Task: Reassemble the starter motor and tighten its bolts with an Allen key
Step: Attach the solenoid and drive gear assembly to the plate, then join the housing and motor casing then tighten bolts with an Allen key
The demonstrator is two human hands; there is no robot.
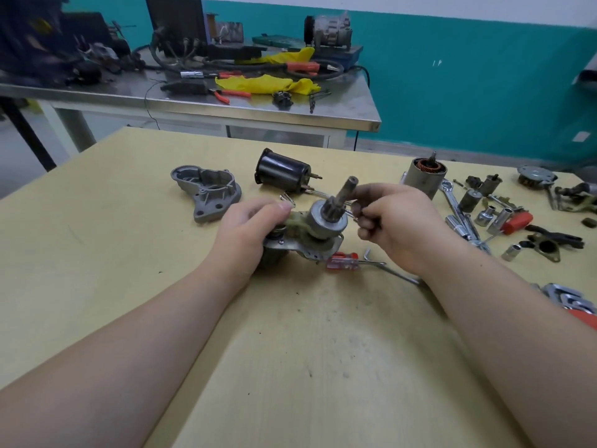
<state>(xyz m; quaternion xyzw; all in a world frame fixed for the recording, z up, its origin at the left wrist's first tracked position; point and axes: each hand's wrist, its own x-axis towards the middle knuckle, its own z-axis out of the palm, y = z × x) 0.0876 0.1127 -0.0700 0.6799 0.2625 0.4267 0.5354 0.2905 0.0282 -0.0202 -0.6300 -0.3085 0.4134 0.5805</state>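
Note:
A starter drive assembly (323,221), with its pinion gear and shaft pointing up and away, stands on the yellow table (290,350). My left hand (248,231) grips its left side at the beige fork lever. My right hand (397,221) pinches a small metal piece against the shaft just above the pinion. A grey aluminium nose housing (206,192) lies to the far left. Behind it lies a black cylindrical motor casing (284,171). An armature (424,176) with copper windings stands at the right. An Allen key (371,258) lies beside a red-handled screwdriver (342,261).
Several sockets, a ratchet wrench (455,205) and small motor parts are scattered along the table's right side. A steel workbench (226,101) behind carries pliers, yellow cloth, cables and another motor. A teal wall stands at the back.

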